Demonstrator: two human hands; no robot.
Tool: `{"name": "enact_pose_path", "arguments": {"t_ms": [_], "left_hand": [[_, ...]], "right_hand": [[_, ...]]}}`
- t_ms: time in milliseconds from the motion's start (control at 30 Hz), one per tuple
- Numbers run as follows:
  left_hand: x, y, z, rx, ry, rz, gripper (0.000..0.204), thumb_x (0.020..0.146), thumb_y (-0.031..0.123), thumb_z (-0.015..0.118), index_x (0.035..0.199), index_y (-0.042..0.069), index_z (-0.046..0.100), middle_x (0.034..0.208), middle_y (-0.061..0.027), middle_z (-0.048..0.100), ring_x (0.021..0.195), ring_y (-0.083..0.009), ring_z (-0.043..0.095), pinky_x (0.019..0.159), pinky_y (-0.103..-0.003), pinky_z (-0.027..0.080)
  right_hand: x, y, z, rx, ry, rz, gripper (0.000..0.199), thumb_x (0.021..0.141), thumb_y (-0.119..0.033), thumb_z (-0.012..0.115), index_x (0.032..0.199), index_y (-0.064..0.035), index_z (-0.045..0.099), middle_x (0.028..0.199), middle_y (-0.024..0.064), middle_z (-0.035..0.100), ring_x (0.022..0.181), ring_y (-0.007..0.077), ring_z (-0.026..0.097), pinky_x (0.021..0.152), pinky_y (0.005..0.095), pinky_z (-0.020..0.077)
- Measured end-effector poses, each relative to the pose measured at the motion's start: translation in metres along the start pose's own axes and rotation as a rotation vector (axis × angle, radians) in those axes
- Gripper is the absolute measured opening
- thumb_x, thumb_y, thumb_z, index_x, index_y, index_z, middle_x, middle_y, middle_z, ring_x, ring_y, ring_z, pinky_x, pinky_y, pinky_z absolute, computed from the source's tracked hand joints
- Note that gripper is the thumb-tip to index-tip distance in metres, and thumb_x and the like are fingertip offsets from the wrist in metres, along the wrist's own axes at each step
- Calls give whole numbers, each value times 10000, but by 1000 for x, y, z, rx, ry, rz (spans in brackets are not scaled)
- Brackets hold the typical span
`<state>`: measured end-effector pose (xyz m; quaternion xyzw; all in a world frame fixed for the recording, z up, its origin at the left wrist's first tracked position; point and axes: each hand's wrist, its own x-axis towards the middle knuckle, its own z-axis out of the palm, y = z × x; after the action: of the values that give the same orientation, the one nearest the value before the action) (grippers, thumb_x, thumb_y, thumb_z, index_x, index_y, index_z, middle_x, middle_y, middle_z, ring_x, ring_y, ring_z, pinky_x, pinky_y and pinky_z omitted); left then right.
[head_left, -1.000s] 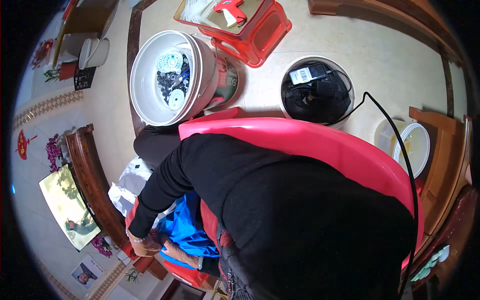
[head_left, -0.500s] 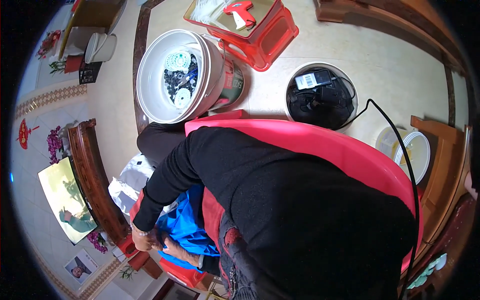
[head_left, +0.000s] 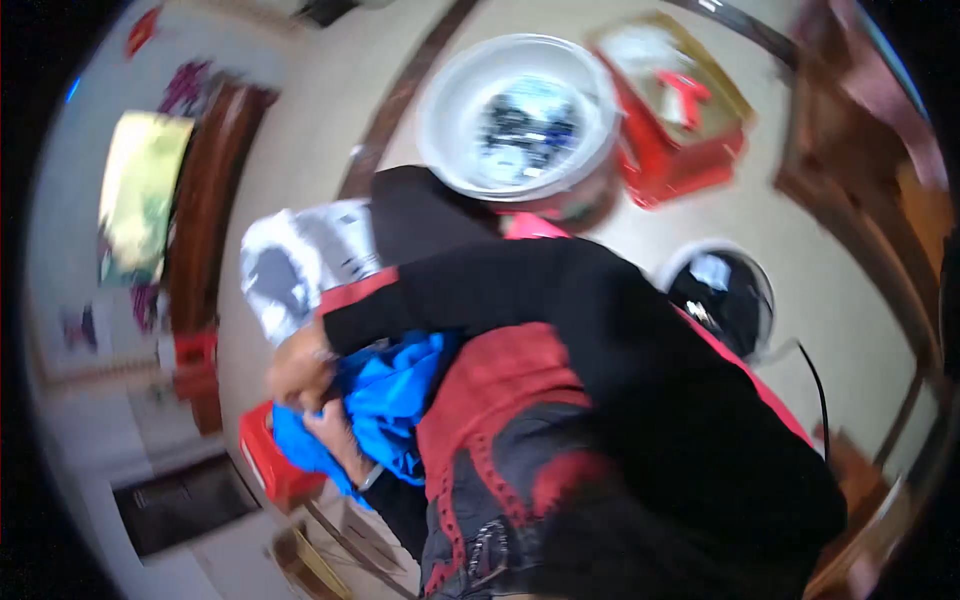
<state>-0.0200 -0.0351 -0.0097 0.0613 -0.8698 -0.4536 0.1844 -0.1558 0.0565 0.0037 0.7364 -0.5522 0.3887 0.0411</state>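
Shiny blue cloth [head_left: 395, 385] lies bunched beside my body at the left, with both hands at its outer edge. My right hand [head_left: 300, 368] comes from above with bent fingers, closed on the blue cloth. Just below it, my left hand [head_left: 337, 435], with a band at its wrist, is closed on the same cloth from underneath. The two hands meet or nearly touch; motion blur hides the fingertips and anything small between them. White and grey cloth [head_left: 285, 262] lies just above my right hand.
Ahead stands a white bucket [head_left: 440, 130] with small dark pieces and pale discs inside. Right of it, a red stool [head_left: 665, 185] bears a tray with a red-and-white tagging gun [head_left: 684, 98]. Farther right is a tub of black devices [head_left: 725, 305]. Another red stool [head_left: 270, 460] is beyond my hands.
The whole view has swung left and turned, so the buckets appear farther right and the picture is blurred. Both hands stay together at the blue cloth.
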Motion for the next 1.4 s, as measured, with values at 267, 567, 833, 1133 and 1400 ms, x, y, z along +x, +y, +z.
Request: {"name": "enact_pose_path", "arguments": {"t_ms": [267,567,833,1133,1400], "left_hand": [[-18,18,30,-143,-157,36,212,742,62,659,949,21,637,914,-9,635,785,-99,582,713,-251,467],[-17,23,26,-368,-214,-35,361,681,70,660,1028,10,581,894,-11,598,794,-100,558,727,-237,456],[-15,17,30,-451,-247,33,466,666,54,665,1114,-9,552,972,-54,595,900,-133,559,815,-269,450],[-15,22,32,-446,-215,100,425,668,72,634,1079,3,551,926,-19,568,831,-100,523,765,-239,434],[-18,20,32,-425,-225,113,465,666,73,634,1116,2,546,921,-16,570,832,-99,522,764,-236,433]], "right_hand": [[-58,-62,-32,136,142,222,262,738,-278,652,814,-31,616,738,155,620,700,328,616,600,417,464],[-56,-74,-49,223,-57,415,242,793,-211,637,940,-21,613,771,118,589,721,234,600,648,335,462],[-56,-77,-47,460,47,341,256,797,-243,664,930,-30,617,703,63,583,649,174,577,595,326,456],[-56,-79,-43,321,0,479,248,846,-233,668,983,-34,610,777,38,581,708,136,551,653,278,460],[-55,-85,-47,400,-41,608,229,864,-214,655,994,-33,603,846,42,606,765,127,562,690,269,461]]}}
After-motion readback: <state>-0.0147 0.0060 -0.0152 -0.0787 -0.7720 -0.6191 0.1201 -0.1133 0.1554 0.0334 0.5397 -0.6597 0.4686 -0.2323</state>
